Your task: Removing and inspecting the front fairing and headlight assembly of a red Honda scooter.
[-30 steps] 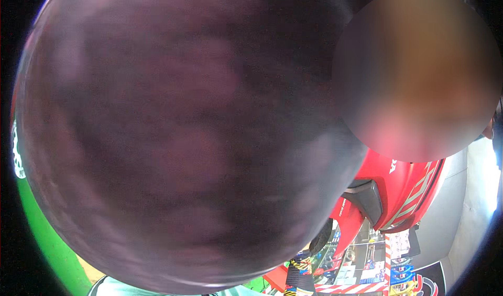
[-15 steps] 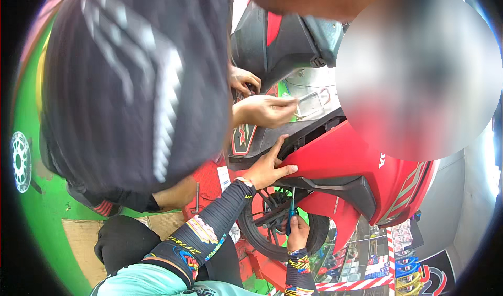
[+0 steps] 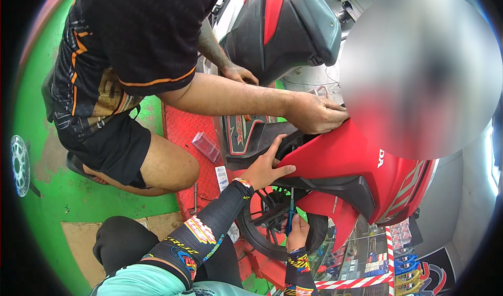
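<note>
A red motorbike front fairing point(image 3: 335, 149) with dark trim fills the middle right. My left hand point(image 3: 266, 166) grips its near left edge, the thumb on the panel and a finger stretched upward; the other fingers are partly hidden. Below the panel, my right hand point(image 3: 297, 231) is closed round the blue handle of a screwdriver point(image 3: 292, 207). Its shaft points up to the fairing's underside, where the tip is hidden. Behind the screwdriver stands the black front wheel point(image 3: 257, 238). A co-worker's hand point(image 3: 319, 112) touches the top edge of the fairing.
The co-worker point(image 3: 141, 49) kneels at the left, one arm stretched across the bike. On the red lift platform point(image 3: 181, 123) lie a clear plastic box point(image 3: 206, 147) and a metal rod point(image 3: 195, 197). A glass display case point(image 3: 367, 254) with striped edging stands at the lower right.
The co-worker has drawn back to the upper left and stretched one hand right to the fairing, uncovering the plastic box. My two hands stay almost where they were.
</note>
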Motion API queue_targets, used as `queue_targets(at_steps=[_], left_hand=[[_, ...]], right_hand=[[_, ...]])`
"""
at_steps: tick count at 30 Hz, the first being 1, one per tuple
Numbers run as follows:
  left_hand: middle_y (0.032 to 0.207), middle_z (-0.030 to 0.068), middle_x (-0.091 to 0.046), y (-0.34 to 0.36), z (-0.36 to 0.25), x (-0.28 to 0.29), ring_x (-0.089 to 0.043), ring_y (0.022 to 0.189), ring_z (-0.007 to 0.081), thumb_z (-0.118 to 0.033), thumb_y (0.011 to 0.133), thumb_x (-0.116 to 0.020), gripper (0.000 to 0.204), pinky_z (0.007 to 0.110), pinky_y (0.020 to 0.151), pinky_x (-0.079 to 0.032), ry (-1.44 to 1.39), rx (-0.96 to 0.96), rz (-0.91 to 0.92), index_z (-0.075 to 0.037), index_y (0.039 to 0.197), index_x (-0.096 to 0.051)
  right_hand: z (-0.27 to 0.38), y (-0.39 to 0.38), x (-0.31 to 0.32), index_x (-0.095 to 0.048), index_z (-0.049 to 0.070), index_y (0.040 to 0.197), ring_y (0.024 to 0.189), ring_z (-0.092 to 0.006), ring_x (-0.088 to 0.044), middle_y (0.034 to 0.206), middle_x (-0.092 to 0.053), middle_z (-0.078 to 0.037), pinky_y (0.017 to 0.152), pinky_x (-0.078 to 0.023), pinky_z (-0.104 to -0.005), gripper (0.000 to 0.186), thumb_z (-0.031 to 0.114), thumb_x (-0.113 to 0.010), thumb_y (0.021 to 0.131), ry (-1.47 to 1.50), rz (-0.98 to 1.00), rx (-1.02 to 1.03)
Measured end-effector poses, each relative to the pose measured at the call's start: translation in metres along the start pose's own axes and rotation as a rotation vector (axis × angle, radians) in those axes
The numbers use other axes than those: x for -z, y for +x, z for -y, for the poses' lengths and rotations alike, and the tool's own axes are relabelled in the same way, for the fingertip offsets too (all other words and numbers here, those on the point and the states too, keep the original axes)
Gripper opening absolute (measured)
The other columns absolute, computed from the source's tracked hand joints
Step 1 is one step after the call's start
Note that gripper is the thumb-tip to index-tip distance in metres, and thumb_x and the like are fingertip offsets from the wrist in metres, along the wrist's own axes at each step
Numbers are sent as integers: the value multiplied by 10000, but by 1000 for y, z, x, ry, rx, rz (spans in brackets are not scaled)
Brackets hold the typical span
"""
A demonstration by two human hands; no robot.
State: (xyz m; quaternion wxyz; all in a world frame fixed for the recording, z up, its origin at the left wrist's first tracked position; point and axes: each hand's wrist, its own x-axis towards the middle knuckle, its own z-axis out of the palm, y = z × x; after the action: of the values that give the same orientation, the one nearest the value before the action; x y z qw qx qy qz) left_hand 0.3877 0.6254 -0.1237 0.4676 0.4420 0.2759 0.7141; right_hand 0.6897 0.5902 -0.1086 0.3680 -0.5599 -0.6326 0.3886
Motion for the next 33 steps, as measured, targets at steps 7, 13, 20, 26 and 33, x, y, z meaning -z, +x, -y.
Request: queue_targets(at_steps=[7,13,20,26,33], left_hand=[[1181,223,-706,3,10,-1,-718,1006,213,-427,962,-799,1084,335,920,-553,-39,-49,-8,-82,1693,-76],[1114,256,-747,4,10,-2,-758,999,306,-497,950,-779,1078,382,941,-551,-20,-37,-26,-115,1695,-100],[1137,268,-739,4,0,1,-757,1027,320,-500,949,-778,1081,387,949,-549,-21,-4,-16,-122,1697,-96],[1115,259,-747,5,4,1,-757,1031,322,-493,943,-786,1087,388,950,-547,-49,-28,-23,-126,1699,-96],[1393,314,-611,6,10,-2,-727,1109,313,-450,941,-797,1071,399,996,-551,-88,-59,-21,-124,1693,-108]], right_hand=[[11,2,-8,-548,24,1117,655,-93,-599,913,-604,-45,515,-469,-279,308,19,-790,927,-27,106,61],[-9,-3,-21,-609,-4,974,619,-102,-600,829,-638,-46,554,-501,-264,195,120,-758,990,-358,-175,392],[26,10,2,-630,-16,985,555,-135,-595,801,-666,-88,509,-496,-286,357,327,-658,1076,116,199,-1],[10,-2,-13,-663,-28,1104,658,-119,-604,929,-667,-87,582,-491,-267,187,123,-716,1006,-384,-39,356],[7,-7,-24,-696,-76,1174,587,-54,-494,742,-578,2,510,-379,-250,328,230,-667,1063,-256,8,312]])
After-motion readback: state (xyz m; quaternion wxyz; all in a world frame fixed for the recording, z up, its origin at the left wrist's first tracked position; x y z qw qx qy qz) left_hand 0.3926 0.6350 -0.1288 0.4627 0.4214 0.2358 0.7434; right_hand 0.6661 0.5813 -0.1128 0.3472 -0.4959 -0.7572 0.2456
